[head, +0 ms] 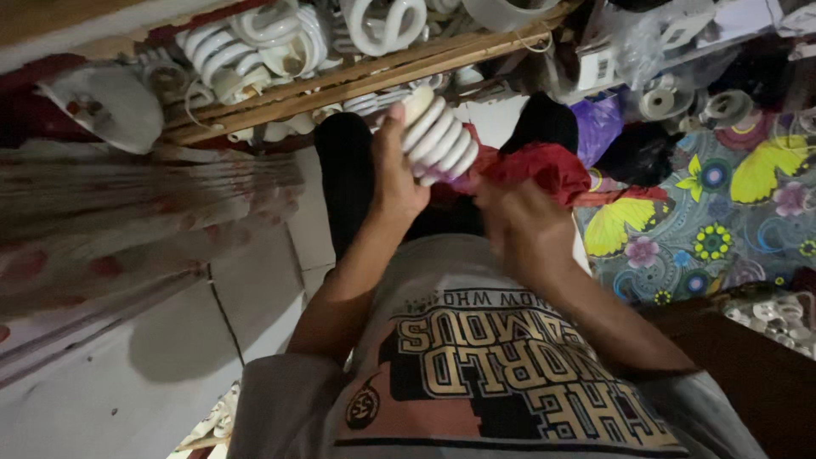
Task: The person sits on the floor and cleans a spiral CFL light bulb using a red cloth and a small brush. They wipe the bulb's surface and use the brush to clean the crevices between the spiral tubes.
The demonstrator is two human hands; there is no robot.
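Head view: a white spiral bulb (439,136) is gripped by the left hand (398,174), fingers wrapped tight around its lower end, just above frame centre. At three o'clock of it, the right hand (520,228) is blurred; whether it is closed cannot be told, though a red cloth (544,167) is seen just beyond it. At twelve o'clock, more spiral bulbs (255,47) are piled in a wooden crate (357,81). A flowered cloth (722,212) is spread at three o'clock.

Person wears a grey T-shirt (510,374), short-sleeved, forearms bare. Large block lettering in tan and black sits on an orange panel across the shirt's chest.
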